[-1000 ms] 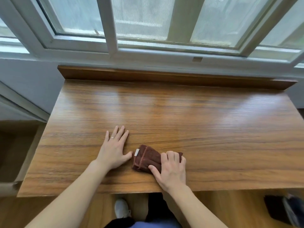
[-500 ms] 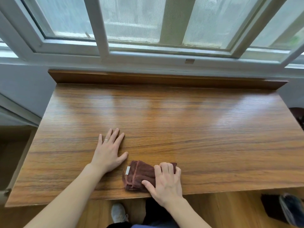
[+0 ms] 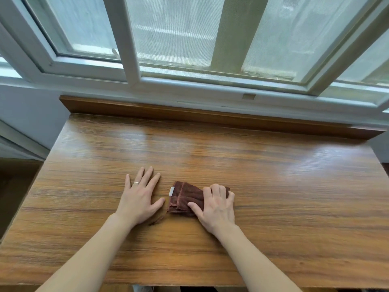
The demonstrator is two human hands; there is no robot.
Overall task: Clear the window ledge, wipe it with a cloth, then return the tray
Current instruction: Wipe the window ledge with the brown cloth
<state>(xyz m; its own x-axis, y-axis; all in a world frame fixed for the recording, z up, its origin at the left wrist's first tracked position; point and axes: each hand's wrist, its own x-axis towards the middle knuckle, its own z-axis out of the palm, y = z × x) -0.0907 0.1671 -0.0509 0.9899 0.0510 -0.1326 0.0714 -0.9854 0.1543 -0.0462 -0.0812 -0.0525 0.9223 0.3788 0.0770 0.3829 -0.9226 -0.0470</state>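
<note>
From your head camera you look down on one broad window ledge [image 3: 252, 186], a glossy wood-grain slab with fine dark streaks, a raised brown strip along its far edge and pale light reflected on its far half. One cloth [image 3: 185, 197] lies on the ledge, toward the near edge and a little left of the ledge's middle; it is a dark maroon terry rag folded into a thick rough rectangle, with stitched hems and a small white tag on its left end. Your right hand [image 3: 216, 205] presses down on the right part of the cloth, fingers bent over its far edge and thumb laid across its near side, so that grip is clamped on the cloth. Your left hand [image 3: 139, 199] lies flat on the bare wood just left of the cloth, fingers straight and spread, holding nothing, one plain ring on one finger. Beyond the ledge stands one white-framed window [image 3: 134, 39] with mesh-screened panes.
</note>
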